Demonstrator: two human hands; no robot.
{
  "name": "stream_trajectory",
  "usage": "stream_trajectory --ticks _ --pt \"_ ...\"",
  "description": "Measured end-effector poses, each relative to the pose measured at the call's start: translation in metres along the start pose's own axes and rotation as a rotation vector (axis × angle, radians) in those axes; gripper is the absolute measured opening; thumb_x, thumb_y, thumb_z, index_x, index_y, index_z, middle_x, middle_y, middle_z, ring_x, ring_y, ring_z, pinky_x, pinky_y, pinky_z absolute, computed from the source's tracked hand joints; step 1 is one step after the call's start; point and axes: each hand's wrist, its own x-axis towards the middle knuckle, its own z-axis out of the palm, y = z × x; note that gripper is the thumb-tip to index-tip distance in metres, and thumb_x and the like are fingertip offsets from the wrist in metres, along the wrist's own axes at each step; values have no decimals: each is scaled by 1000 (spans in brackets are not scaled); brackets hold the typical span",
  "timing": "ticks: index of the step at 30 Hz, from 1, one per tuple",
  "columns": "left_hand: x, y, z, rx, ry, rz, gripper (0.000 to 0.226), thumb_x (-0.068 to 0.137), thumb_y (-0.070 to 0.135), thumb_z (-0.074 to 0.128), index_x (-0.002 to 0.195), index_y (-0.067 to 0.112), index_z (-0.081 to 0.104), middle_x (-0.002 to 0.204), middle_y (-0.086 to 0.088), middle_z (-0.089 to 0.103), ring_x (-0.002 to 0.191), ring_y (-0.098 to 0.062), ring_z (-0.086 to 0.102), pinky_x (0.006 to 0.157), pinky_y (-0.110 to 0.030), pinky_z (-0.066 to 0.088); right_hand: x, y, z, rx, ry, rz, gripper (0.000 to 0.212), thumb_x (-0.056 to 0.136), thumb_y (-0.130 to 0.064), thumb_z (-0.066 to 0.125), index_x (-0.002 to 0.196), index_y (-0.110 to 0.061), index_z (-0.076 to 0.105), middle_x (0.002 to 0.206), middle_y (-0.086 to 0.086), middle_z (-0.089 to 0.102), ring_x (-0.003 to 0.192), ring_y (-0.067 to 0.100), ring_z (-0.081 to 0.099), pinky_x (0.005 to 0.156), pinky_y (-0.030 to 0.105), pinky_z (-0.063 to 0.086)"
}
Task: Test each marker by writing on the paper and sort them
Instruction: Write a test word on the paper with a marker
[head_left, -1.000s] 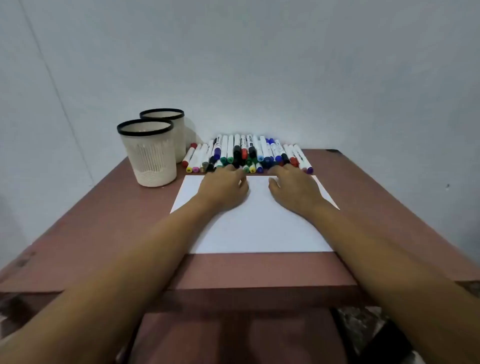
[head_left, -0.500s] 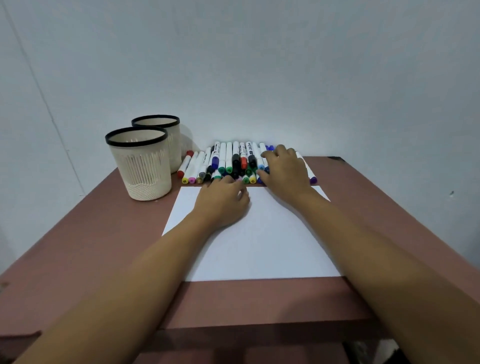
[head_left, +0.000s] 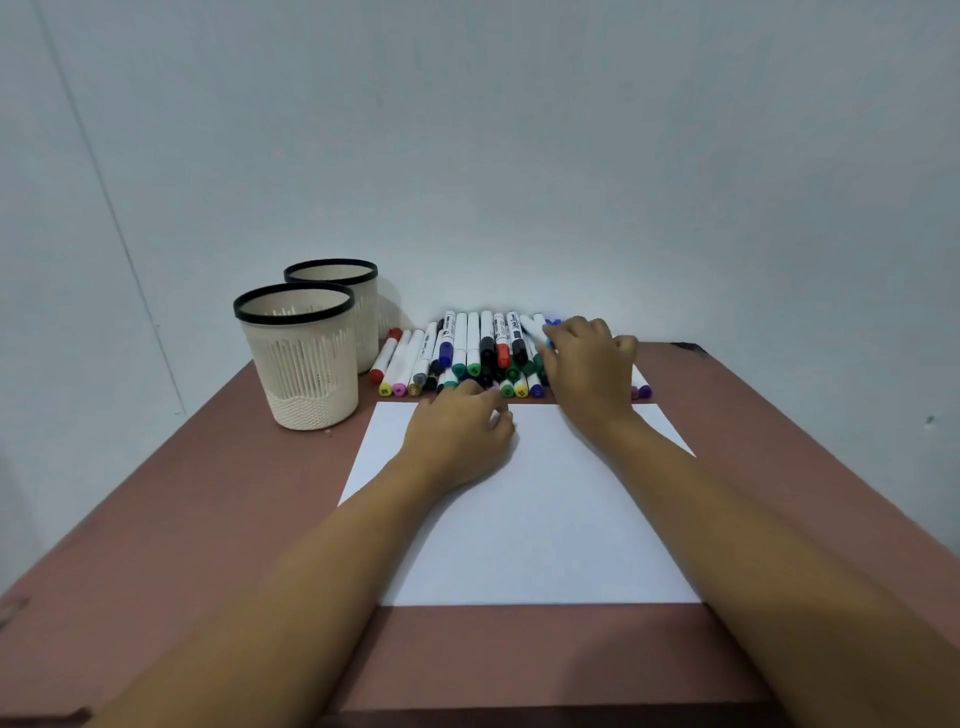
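A row of several markers (head_left: 470, 348) with coloured caps lies along the far edge of the table, just beyond a blank white sheet of paper (head_left: 545, 519). My right hand (head_left: 589, 371) is over the right part of the row, fingers curled round a white marker with a blue cap (head_left: 532, 328) that sits tilted against the others. It hides the markers beneath it. My left hand (head_left: 460, 434) rests on the paper's far left part, fingers loosely bent, fingertips near the closest marker caps.
Two cream mesh pen cups with black rims stand at the far left, one in front (head_left: 300, 358) and one behind (head_left: 343, 306). The brown table (head_left: 208, 519) ends at a pale wall right behind the markers.
My right hand moved from the paper's far edge up onto the marker row and curled round a marker, which now lies tilted. My left hand stayed on the paper.
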Motion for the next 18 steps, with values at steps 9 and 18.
stream_trajectory --ticks 9,18 --pt "3 0 -6 -185 452 108 43 90 29 52 126 5 55 122 -13 55 113 -27 49 88 -33 44 -4 9 -69 851 267 591 27 101 -30 45 91 -9 60 76 5 64 57 3 60 64 28 48" --pt "-1 9 -6 -113 159 201 33 98 33 44 122 13 52 109 -2 56 93 -19 52 73 -30 39 -31 11 -77 1289 76 940 40 102 -37 40 78 -9 55 58 9 54 35 11 49 40 20 43"
